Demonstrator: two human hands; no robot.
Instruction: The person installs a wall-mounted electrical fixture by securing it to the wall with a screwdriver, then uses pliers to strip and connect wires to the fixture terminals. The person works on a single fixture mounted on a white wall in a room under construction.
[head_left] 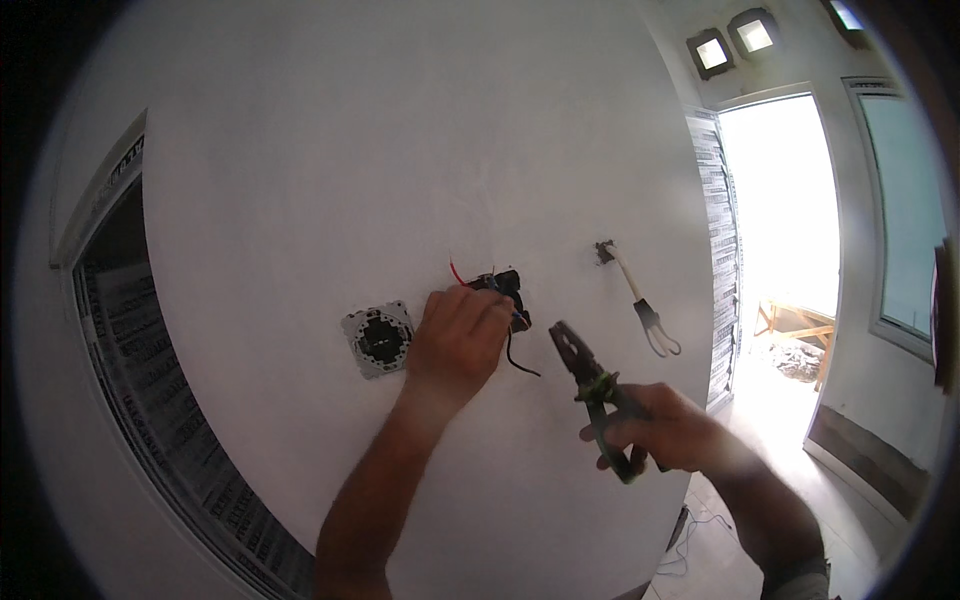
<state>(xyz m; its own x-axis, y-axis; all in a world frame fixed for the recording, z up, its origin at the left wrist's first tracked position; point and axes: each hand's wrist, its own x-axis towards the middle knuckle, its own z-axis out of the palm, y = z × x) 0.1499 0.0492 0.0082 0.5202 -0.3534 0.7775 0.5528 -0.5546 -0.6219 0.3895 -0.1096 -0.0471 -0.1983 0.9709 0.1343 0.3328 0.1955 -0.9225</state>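
Note:
My left hand (455, 335) is at a black wall box (512, 290) set into the white wall, its fingers closed on electrical wires at the opening. The fingertips hide exactly which wires they grip. A red wire (457, 273) sticks up left of the box, and a black wire (521, 367) curls out below it. In my right hand (668, 425) is a pair of combination pliers (596, 385) with dark handles, jaws pointing up and left, apart from the wires. Just left of my left hand, a square metal-framed socket or switch insert (380, 340) is mounted on the wall.
Right of the box, a white cable (628, 275) with dark tape and a looped end hangs from a small wall hole. A bright open doorway (782, 220) and a window (905, 220) lie farther right. A dark, film-wrapped door frame (150, 420) stands left.

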